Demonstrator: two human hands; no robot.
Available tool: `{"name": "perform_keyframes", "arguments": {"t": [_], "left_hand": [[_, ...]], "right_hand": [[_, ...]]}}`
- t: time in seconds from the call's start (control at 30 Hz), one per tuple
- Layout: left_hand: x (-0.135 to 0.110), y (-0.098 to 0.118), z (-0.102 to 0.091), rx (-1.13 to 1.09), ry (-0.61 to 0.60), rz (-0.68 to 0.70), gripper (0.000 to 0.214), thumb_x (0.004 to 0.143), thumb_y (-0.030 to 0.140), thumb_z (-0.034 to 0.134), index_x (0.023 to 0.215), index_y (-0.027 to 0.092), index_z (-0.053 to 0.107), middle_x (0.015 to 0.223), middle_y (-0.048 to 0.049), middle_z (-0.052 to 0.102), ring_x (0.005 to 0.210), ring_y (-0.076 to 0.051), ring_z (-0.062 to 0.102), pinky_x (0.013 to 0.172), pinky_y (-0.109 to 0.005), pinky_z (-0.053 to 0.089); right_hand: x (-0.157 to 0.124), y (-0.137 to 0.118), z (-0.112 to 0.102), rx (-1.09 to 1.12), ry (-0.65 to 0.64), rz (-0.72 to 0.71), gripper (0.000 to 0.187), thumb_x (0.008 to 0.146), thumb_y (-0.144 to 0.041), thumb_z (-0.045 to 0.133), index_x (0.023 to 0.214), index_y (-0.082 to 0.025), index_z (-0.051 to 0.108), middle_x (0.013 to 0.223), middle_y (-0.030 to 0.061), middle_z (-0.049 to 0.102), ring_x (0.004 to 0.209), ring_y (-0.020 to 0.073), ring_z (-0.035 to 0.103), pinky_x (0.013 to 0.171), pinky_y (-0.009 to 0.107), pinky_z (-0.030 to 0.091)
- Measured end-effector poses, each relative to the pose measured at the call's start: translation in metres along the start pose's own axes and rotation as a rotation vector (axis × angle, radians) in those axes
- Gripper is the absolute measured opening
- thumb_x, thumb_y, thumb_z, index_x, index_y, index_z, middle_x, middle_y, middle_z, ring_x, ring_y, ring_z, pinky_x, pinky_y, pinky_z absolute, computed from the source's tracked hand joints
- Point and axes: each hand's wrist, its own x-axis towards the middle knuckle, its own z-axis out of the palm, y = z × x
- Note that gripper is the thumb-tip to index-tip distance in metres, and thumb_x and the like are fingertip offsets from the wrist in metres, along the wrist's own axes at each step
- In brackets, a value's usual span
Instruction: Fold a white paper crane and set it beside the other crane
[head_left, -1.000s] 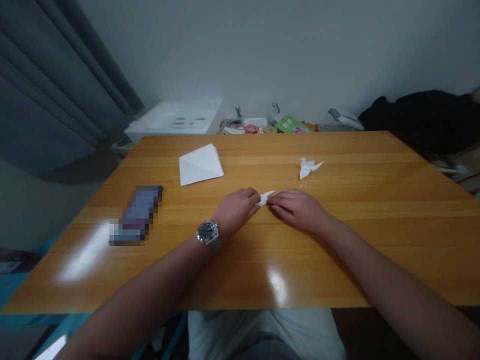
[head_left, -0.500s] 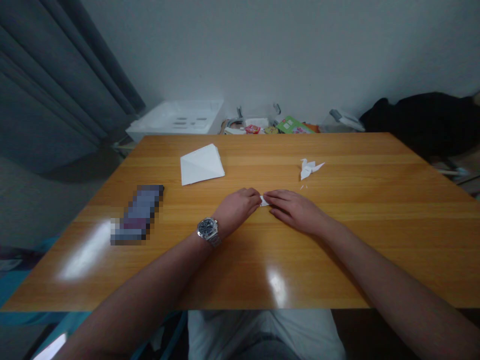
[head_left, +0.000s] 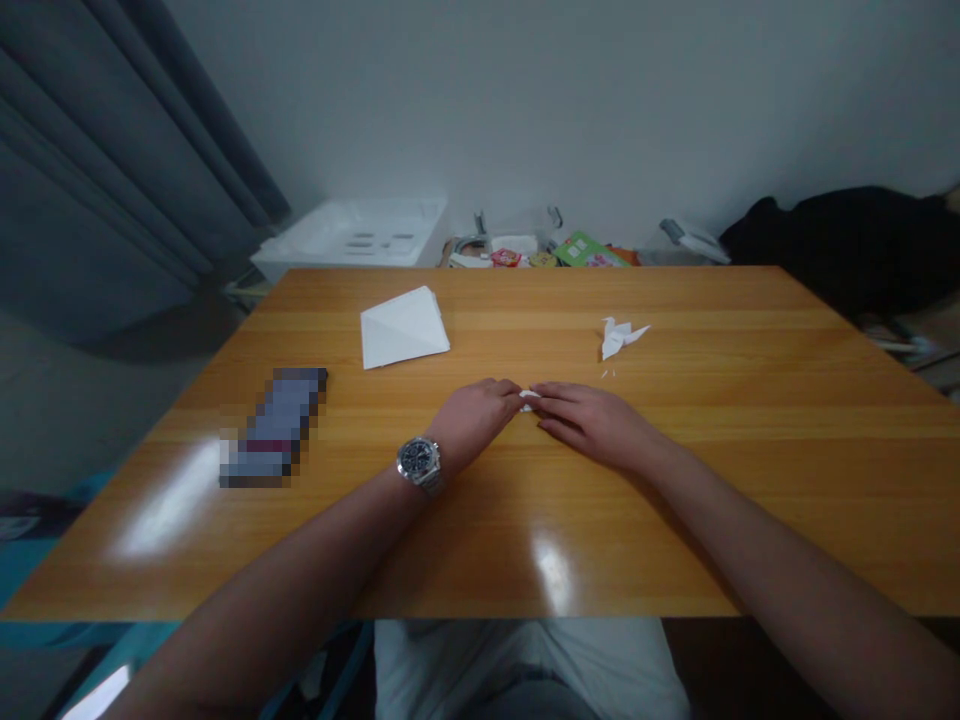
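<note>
A small folded piece of white paper (head_left: 529,394) lies on the table at the middle, mostly covered by my fingers. My left hand (head_left: 486,412), with a steel watch (head_left: 418,459) on its wrist, has its fingers closed on the paper's left end. From the other side my right hand (head_left: 585,418) presses the paper with its fingertips held close together; its thumb sits lower, near the tabletop. A folded paper crane (head_left: 619,338) stands beyond my right hand, with tiny white scraps in front of it.
A stack of white paper sheets (head_left: 405,330) lies at the back left of the wooden table (head_left: 750,400). Nearer left is a blurred-out phone-like object (head_left: 281,425). Past the far edge are a white plastic tray (head_left: 360,235), a green booklet (head_left: 589,250) and a dark cloth (head_left: 847,245).
My fingertips have shifted slightly on the folded paper, and it shows a different, more raised shape between them. The crane and the stack of sheets stay where they were.
</note>
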Motion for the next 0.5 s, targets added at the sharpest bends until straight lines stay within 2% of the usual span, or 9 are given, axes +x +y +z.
{"name": "perform_keyframes", "arguments": {"t": [0.27,0.5], "left_hand": [[0.0010,0.0002,-0.0005,-0.052,0.009,-0.007,0.024,0.103,0.024,0.048,0.115,0.018,0.068,0.114,-0.0075,0.069,0.098,-0.020,0.064,0.084,-0.029,0.051],[0.0006,0.0010,-0.0004,-0.044,0.019,-0.018,0.024,0.103,0.025,0.046,0.110,0.017,0.068,0.111,-0.0085,0.069,0.099,-0.020,0.063,0.084,-0.030,0.050]], "right_hand": [[0.0010,-0.0007,-0.0035,-0.049,0.014,-0.059,0.031,0.101,-0.030,0.054,0.126,-0.020,0.067,0.129,0.0122,0.068,0.118,0.0261,0.066,0.101,0.044,0.055],[0.0003,-0.0016,-0.0030,-0.076,0.001,-0.055,0.031,0.100,-0.030,0.055,0.126,-0.020,0.069,0.131,0.0125,0.068,0.118,0.0269,0.067,0.102,0.045,0.056]]}}
